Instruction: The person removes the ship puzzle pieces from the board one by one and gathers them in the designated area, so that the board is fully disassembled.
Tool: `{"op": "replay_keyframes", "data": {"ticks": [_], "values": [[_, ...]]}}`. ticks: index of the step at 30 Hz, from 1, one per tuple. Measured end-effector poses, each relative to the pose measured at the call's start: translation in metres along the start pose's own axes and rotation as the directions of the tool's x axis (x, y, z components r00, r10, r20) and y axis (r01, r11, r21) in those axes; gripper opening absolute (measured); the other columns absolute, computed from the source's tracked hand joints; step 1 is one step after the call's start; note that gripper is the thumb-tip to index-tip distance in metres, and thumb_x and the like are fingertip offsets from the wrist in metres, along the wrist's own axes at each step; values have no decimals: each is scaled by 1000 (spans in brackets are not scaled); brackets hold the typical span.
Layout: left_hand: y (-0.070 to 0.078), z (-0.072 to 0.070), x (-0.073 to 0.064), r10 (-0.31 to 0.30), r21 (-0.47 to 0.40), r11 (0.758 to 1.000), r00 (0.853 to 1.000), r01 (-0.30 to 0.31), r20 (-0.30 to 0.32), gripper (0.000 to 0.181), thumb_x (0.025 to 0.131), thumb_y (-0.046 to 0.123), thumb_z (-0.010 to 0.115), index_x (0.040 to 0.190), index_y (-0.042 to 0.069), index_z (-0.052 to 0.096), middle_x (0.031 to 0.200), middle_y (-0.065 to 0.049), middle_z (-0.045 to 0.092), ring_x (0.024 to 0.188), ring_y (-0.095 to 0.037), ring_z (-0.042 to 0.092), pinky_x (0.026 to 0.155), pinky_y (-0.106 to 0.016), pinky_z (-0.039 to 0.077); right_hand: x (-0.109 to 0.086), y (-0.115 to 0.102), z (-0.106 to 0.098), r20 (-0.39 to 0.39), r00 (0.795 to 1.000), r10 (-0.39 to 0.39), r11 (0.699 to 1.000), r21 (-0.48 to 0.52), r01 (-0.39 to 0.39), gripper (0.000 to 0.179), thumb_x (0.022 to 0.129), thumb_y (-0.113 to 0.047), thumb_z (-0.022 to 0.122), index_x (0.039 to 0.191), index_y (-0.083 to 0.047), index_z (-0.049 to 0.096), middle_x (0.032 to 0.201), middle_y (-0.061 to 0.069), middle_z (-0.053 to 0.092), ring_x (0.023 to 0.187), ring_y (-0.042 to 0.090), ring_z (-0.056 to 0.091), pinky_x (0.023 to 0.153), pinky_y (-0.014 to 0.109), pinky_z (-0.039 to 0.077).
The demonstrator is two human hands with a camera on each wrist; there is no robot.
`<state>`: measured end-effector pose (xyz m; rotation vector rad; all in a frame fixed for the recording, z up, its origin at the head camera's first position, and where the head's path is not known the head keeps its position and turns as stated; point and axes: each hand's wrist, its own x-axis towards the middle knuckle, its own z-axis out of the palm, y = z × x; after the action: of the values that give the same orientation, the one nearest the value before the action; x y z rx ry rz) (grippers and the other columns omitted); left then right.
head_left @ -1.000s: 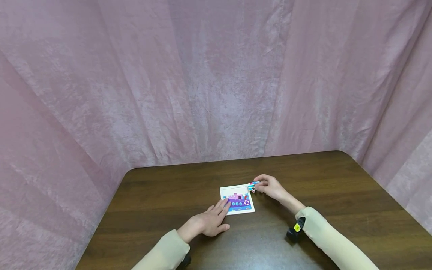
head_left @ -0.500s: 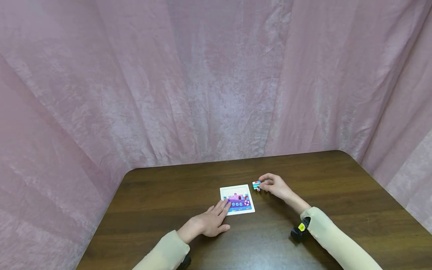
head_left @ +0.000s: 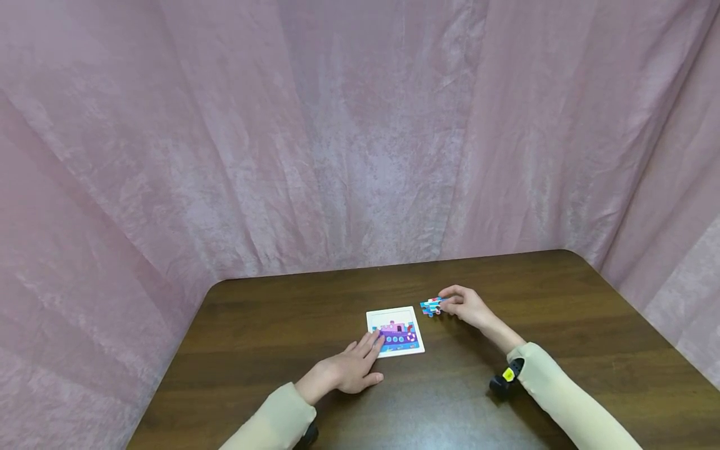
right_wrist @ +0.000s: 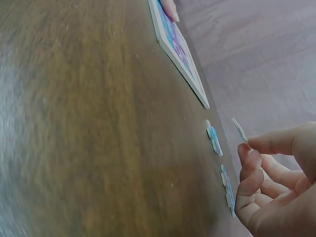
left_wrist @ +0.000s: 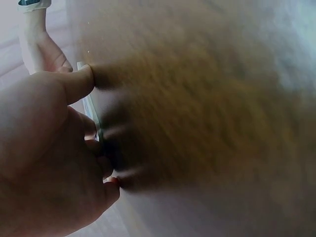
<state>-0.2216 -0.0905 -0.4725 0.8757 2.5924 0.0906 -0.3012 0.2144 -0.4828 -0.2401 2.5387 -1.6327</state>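
A white-framed jigsaw puzzle board (head_left: 395,354) with a purple and pink ship picture lies on the table; its upper strip shows white. My left hand (head_left: 352,367) rests on the board's lower left corner, fingers straight and spread. To the right of the board, my right hand (head_left: 465,307) pinches a thin puzzle piece (right_wrist: 239,129) between thumb and fingertips, held off the table. Two more blue puzzle pieces, a nearer one (right_wrist: 214,138) and another one (right_wrist: 227,190), lie on the table by that hand. In the head view the pieces (head_left: 430,307) overlap.
The brown wooden table (head_left: 270,337) has rounded far corners. Behind its far edge hangs a pink curtain (head_left: 360,156). A black wrist device (head_left: 499,385) with a yellow mark sits under the right sleeve.
My right hand has moved right and slightly away from the board's upper right corner, and the puzzle pieces now lie apart from the frame. The left hand has stayed still.
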Motion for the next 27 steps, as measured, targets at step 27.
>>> {"op": "replay_keyframes", "data": {"ticks": [27], "values": [[-2,3,2,13,5,1000,1000,-13,-13,74,101,48,40,156,11,8,165,-8,1,152,-24,5,121,-44,18,-2,8,-24,-65,997,49,999,12,-49,34,91,-4,62,121,11,53,99,21,71,69,12,58,56,23,43]]}}
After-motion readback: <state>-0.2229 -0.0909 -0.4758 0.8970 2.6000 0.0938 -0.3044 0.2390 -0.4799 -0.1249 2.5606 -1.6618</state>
